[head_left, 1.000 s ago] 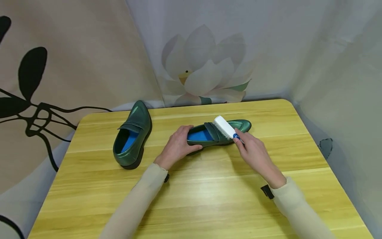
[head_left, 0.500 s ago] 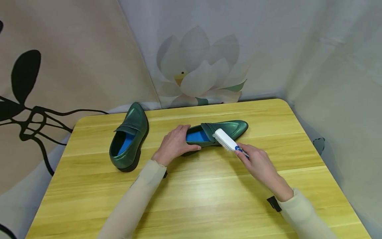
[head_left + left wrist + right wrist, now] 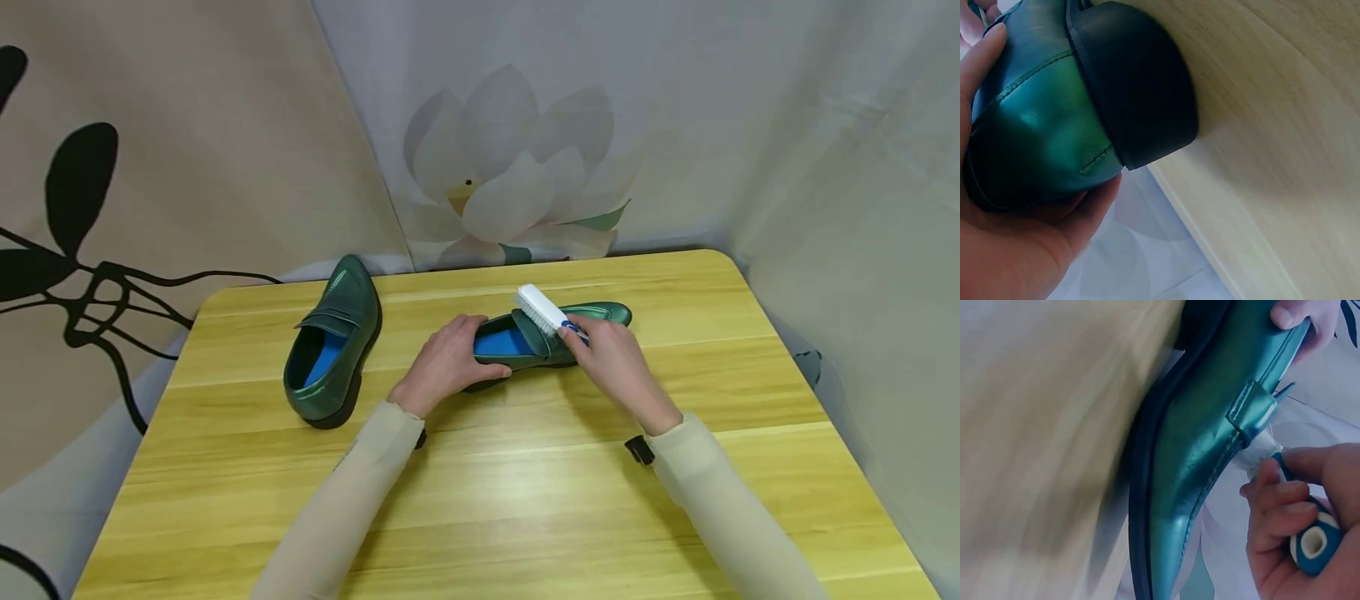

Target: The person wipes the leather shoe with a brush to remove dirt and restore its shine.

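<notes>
Firstly, the right hand (image 3: pixel 615 354) grips the handle of a white-headed brush (image 3: pixel 542 308), its fingers curled round the grip, as the right wrist view confirms. The brush head is at the strap of the green shoe (image 3: pixel 534 335); firm bristle contact cannot be confirmed. The brush's long axis runs diagonally, head to the far left, handle to the near right. It is probably light and rigid in the back, with springy bristles; hold it by the handle, clear of the bristles. The left hand (image 3: pixel 446 358) clasps the heel end of the green shoe, thumb on the near side. This shoe is in the far half of the table (image 3: pixel 487 517), slightly right of centre, opening upward. Its long axis runs roughly left to right: heel left, toe right and slightly far. Judged by its glossy upper and thick dark sole, it should be fairly light, pliable at the sides, stiffer at heel and sole, somewhat slippery and not fragile, though the finish may scuff. Take hold round the heel; avoid squeezing the soft rim. Well apart on the left, a second shoe (image 3: pixel 330 323) stands upright, toe pointing far and slightly right.
</notes>
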The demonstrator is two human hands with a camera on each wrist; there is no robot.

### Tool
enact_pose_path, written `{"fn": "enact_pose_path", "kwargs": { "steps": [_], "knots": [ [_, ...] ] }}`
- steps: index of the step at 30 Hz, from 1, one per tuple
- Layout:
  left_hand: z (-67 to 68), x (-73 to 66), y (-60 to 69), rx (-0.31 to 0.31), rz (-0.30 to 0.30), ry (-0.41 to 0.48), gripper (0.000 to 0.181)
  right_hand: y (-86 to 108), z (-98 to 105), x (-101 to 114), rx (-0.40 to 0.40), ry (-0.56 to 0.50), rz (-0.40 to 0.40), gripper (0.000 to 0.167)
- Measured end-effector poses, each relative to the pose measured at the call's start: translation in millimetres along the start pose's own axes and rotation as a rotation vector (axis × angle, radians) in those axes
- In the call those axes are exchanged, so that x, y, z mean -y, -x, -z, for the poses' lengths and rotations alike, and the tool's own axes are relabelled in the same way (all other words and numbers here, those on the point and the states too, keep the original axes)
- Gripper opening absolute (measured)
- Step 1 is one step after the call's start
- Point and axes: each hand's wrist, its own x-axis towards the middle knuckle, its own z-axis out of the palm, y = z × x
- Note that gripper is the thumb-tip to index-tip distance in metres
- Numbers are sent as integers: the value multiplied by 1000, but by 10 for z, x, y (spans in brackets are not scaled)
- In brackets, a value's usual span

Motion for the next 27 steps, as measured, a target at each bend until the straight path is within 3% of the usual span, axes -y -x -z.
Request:
{"fn": "enact_pose_path", "kwargs": {
  "steps": [6,11,20,23,27],
  "knots": [
    [2,6,-2,-2,-2,6,92,23,35,-10,26,16,-3,42],
    [8,10,6,-6,-2,20,90,306,121,-100,45,2,-3,44],
    [2,11,8,-16,-5,17,90,764,224,-303,40,-13,89,39],
    [-1,6,7,-22,-7,23,90,779,218,-294,36,-20,100,38],
    [-7,-7,2,-20,-14,28,91,648,180,-213,27,-19,78,40]
  ]
}}
